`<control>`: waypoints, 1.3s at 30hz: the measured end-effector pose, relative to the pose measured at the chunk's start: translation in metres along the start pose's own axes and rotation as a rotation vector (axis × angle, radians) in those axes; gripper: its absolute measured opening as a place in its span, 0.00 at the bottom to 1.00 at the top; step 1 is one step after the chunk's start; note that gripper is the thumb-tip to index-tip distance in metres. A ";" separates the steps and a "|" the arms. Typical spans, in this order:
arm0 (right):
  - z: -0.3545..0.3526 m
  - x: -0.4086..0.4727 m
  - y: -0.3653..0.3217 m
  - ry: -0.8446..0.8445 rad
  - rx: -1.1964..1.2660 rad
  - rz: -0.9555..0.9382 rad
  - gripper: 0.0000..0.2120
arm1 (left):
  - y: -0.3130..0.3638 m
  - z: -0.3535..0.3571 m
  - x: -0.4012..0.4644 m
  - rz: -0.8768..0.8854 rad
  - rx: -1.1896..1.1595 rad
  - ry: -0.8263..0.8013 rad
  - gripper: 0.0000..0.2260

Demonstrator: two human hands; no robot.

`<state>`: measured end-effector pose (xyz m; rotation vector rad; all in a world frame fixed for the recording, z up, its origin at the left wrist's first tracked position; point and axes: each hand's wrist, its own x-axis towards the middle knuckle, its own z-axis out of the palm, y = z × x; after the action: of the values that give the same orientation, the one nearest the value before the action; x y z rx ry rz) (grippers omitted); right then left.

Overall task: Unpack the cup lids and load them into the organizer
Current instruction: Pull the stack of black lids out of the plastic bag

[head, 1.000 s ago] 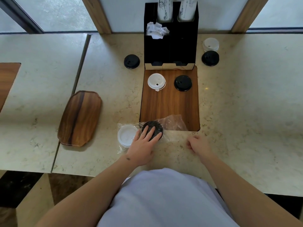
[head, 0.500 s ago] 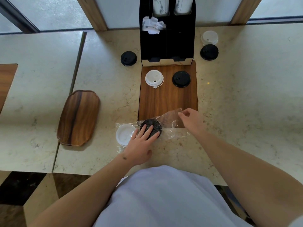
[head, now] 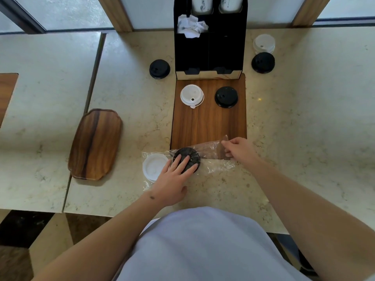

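Two cup lids lie side by side inside the clear crinkled plastic bag (head: 211, 157), whose long axis runs left to right. Left hand (head: 172, 179) rests with fingers spread flat on the round black ribbed lid (head: 187, 157); the round white lid (head: 154, 166) sits just left. Right hand (head: 238, 150) pinches the bag's open end, nearest the tall black organizer (head: 210, 47)

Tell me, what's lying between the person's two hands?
In the head view, clear plastic wrap stretches from the left hand, which presses a black lid, to the right hand pinching its end.
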<state>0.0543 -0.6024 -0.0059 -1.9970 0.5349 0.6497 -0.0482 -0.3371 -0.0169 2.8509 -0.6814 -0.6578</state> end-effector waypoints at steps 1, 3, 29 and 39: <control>-0.003 -0.008 0.004 -0.026 0.001 0.001 0.09 | 0.001 0.000 0.000 -0.001 -0.009 0.004 0.38; -0.009 -0.024 0.018 -0.064 -0.013 0.017 0.08 | 0.002 0.001 0.000 -0.005 -0.032 0.019 0.38; -0.004 -0.029 0.012 0.062 -0.175 -0.214 0.06 | -0.001 -0.014 -0.004 -0.128 -0.164 0.307 0.33; 0.011 -0.009 -0.014 -0.264 0.174 0.192 0.11 | -0.051 -0.022 -0.009 -0.396 -0.215 -0.029 0.48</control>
<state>0.0534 -0.5847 0.0045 -1.6781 0.6040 0.9364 -0.0255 -0.2872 -0.0059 2.7932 -0.0369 -0.7710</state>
